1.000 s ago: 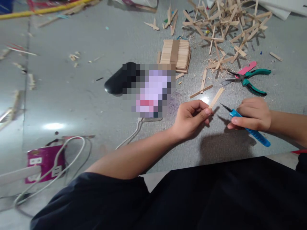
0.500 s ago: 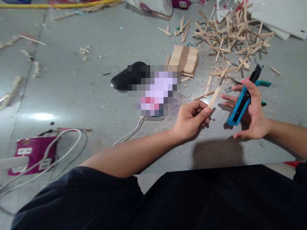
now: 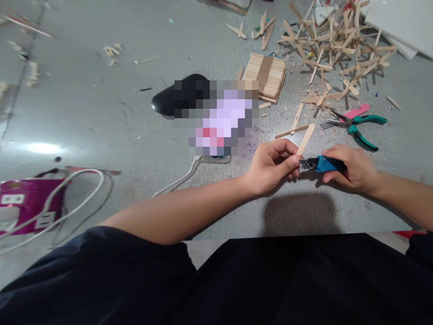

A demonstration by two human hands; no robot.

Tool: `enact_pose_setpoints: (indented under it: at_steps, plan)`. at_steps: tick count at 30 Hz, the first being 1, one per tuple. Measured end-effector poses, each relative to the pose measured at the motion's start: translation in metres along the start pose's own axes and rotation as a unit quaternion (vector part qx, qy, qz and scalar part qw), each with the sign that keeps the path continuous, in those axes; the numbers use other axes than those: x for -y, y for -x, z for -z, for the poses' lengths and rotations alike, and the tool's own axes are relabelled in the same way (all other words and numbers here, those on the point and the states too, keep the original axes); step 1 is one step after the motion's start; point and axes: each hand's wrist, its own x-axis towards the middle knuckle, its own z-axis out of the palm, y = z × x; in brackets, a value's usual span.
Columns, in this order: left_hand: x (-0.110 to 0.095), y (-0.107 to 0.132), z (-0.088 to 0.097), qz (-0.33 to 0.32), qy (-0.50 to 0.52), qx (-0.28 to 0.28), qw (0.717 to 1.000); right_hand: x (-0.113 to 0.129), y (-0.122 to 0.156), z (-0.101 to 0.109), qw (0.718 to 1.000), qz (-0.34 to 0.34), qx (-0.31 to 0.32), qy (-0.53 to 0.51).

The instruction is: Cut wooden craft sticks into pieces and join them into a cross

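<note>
My left hand (image 3: pixel 272 167) pinches the lower end of a wooden craft stick (image 3: pixel 306 139), which tilts up and to the right. In my right hand (image 3: pixel 352 169) is a blue utility knife (image 3: pixel 323 164), fingers wrapped round its handle. Its blade tip points left and meets the stick right by my left thumb. Both hands hover just above the grey floor (image 3: pixel 118 117).
Green-handled pliers (image 3: pixel 356 124) and a pink stick (image 3: pixel 355 112) lie beyond my right hand. A stack of sticks (image 3: pixel 265 76) and a loose heap of sticks (image 3: pixel 338 40) sit further back. A black object (image 3: pixel 169 99), a white cable (image 3: pixel 179 180) and a magenta power strip (image 3: pixel 27 205) lie left.
My right hand had lifted and turned the knife upright half a second ago. It has come down and left, bringing the blade to the stick. The left hand kept its pinch.
</note>
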Motion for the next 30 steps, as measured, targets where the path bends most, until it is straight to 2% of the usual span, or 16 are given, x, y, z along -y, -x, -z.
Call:
enact_pose_setpoints:
  at_steps: [8,16,30]
  plan:
    - [-0.0020,0.0031,-0.0009,-0.015,-0.003,0.015,1.000,0.0022,0.0000,0.0031,0.998,-0.014,0.015,0.056]
    - [-0.0052,0.0007,-0.0016,-0.023,0.002,0.018,1.000,0.0037,-0.0052,0.0038,0.999,0.026,-0.010,0.028]
    - [-0.0078,-0.0010,-0.0017,-0.015,-0.009,0.008,1.000,-0.0012,0.0022,0.0046,1.000,-0.011,0.015,0.025]
